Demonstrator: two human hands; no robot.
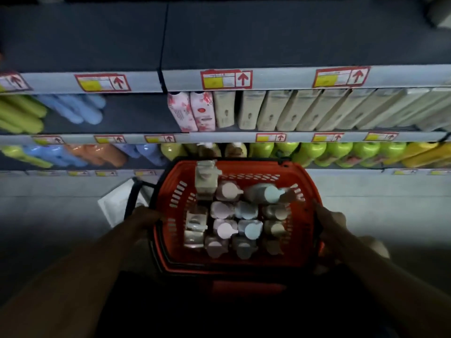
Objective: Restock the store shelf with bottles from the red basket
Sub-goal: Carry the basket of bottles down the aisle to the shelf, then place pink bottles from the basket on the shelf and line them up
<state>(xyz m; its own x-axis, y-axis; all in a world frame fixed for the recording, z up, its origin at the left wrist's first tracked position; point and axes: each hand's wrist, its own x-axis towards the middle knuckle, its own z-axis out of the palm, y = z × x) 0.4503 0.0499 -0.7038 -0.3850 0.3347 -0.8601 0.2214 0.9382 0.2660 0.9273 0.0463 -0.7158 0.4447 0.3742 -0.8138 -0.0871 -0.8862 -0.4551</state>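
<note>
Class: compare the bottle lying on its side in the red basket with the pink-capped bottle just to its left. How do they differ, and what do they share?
The lying bottle is tipped over, resting across the others; the pink-capped bottle stands upright. The lying bottle's cap looks pale blue, the other's pink. The lying bottle shows its side, the pink-capped bottle only its top. Both sit in the red basket, near its far end.
</note>
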